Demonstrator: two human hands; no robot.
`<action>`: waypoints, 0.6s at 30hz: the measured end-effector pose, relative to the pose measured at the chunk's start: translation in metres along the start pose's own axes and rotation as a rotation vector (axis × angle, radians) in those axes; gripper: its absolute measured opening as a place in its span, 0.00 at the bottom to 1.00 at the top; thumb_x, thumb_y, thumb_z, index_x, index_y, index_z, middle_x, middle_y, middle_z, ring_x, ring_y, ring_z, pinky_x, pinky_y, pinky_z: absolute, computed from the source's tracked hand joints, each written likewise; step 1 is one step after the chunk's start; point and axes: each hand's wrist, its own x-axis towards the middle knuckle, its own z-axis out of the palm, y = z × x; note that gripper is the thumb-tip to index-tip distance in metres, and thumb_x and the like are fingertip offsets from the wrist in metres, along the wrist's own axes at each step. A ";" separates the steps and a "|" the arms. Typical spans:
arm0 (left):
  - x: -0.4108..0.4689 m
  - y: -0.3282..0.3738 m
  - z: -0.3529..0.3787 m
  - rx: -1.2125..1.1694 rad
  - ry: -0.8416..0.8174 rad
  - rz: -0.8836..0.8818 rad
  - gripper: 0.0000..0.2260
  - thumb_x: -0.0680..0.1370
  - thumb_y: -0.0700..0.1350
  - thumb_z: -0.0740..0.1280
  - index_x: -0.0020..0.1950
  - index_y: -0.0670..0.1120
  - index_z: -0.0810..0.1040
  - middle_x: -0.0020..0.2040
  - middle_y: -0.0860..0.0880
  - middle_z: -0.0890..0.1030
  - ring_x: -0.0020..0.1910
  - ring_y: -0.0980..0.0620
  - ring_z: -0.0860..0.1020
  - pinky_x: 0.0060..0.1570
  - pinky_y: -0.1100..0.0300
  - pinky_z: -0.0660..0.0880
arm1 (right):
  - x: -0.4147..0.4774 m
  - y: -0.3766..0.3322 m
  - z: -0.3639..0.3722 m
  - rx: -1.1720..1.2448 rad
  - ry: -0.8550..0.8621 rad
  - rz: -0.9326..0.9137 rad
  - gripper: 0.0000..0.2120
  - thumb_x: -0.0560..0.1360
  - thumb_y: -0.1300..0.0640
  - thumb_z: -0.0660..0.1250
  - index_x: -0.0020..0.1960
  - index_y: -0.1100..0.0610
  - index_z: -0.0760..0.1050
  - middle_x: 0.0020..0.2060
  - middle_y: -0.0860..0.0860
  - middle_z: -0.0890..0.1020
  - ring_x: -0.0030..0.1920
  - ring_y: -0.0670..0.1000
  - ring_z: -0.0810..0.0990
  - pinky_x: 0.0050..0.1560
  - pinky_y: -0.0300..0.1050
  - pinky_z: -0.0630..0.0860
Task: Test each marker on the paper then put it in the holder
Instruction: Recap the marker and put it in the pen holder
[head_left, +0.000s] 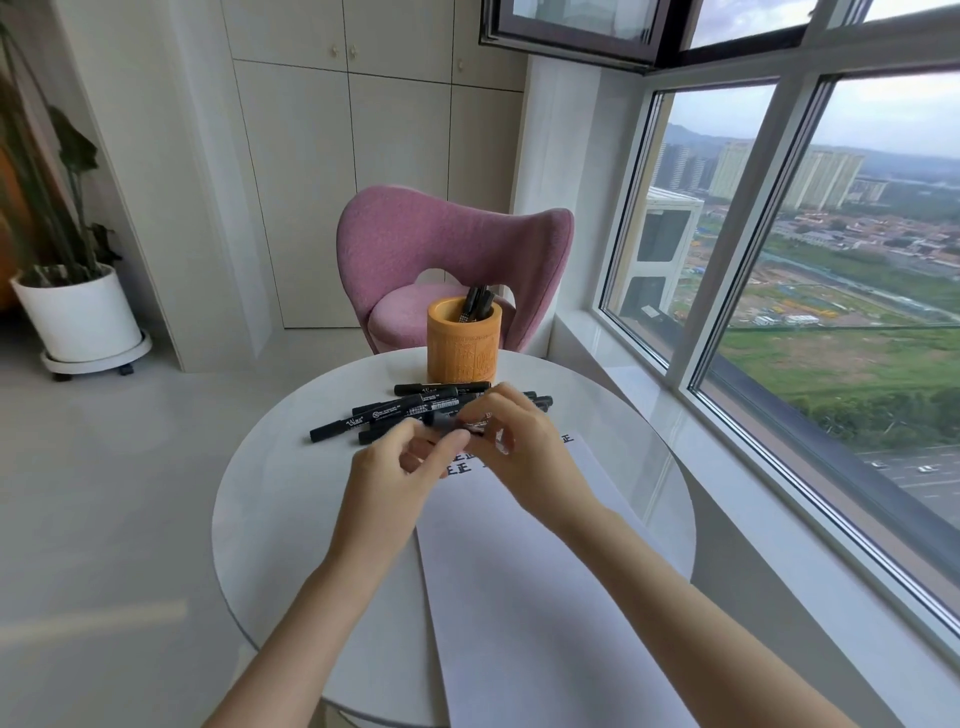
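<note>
Paper (519, 597) on the table (270, 519). Over its far, written end, the left hand (387, 467) and right hand (519, 441) pinch one marker (447, 421) between curled fingers. The cap should probably travel straight along the barrel. The holder (464, 343) stands beyond.

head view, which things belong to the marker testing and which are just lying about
For the job: marker pinched between left hand and right hand, loose markers, paper, holder.
Just there: pink chair, potted plant, cupboards, window.
</note>
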 end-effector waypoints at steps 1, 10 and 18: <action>0.003 -0.003 0.000 -0.008 -0.014 -0.011 0.07 0.74 0.52 0.69 0.42 0.50 0.79 0.34 0.53 0.82 0.36 0.59 0.79 0.39 0.65 0.75 | 0.005 0.003 -0.001 0.024 0.036 0.053 0.05 0.72 0.63 0.72 0.46 0.62 0.77 0.42 0.52 0.76 0.37 0.41 0.72 0.40 0.31 0.68; 0.021 -0.034 0.012 0.195 -0.021 -0.002 0.04 0.74 0.40 0.69 0.45 0.48 0.79 0.39 0.55 0.81 0.38 0.55 0.77 0.43 0.57 0.75 | 0.090 0.032 -0.015 0.237 0.458 0.288 0.15 0.74 0.62 0.69 0.56 0.53 0.68 0.40 0.49 0.78 0.42 0.55 0.81 0.44 0.54 0.78; 0.024 -0.045 0.015 0.256 -0.005 0.028 0.05 0.75 0.39 0.67 0.47 0.49 0.79 0.43 0.55 0.79 0.40 0.60 0.76 0.41 0.68 0.71 | 0.141 0.045 -0.004 0.198 0.588 0.208 0.21 0.75 0.68 0.64 0.65 0.57 0.64 0.38 0.46 0.73 0.41 0.43 0.76 0.49 0.43 0.75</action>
